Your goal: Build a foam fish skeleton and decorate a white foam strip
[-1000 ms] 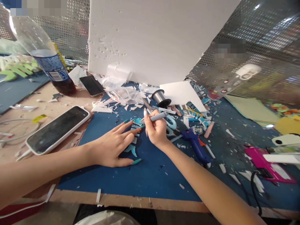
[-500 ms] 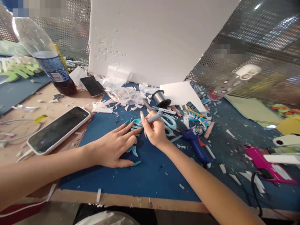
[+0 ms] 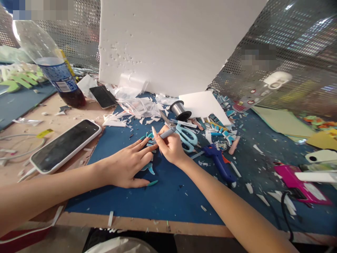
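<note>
Just left of centre in the head view, the left hand lies palm down, spread and flat, gripping nothing; its fingers reach over a light-blue ribbed piece with a forked tail. That piece lies on a blue mat near the middle of the frame, its tail showing between thumb and forefinger, much of the rest covered by the hands. Close beside, at the centre, the right hand has its thumb and fingers closed around a grey pen, held tilted toward the piece; the pen's tip is hidden, so whether it touches cannot be told.

Right of the pen are light-blue scissors, and above them a white marker and a spool of wire. Farther right lies a dark-blue glue gun, with a magenta device toward the right edge. At left are a white-cased phone, a darker phone above it, and a bottle of dark liquid in the upper left. Across the upper middle stands a large white board.
</note>
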The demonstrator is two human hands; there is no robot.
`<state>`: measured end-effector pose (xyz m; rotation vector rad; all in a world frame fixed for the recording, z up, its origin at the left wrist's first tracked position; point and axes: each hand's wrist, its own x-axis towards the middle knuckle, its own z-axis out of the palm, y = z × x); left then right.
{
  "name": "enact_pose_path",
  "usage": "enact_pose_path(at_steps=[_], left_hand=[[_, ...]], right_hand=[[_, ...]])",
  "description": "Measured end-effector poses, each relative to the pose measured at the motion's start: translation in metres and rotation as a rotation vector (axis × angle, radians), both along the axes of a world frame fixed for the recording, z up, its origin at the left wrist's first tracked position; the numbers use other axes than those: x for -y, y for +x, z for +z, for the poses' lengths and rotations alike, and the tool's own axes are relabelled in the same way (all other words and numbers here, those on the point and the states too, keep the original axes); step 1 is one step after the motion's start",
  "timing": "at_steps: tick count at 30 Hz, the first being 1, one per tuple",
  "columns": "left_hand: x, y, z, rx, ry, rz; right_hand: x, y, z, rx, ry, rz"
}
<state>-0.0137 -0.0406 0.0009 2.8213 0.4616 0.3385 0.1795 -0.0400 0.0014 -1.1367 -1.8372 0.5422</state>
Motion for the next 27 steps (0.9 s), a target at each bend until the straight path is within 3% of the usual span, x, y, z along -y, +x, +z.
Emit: enact_pose_path(at_steps=[17,27], left_hand=[[-0.0002,-0.0008,-0.0008,-0.016,0.007,-0.008],[-0.0006,-0.0007,0.0014,-0.063,0.07,-0.009]], right_hand=[[-0.0012,0.0007,-0.0013,-0.071,-0.013,-0.02],[-0.002,0.0008,-0.0024,-0.005,0.037,-0.037]])
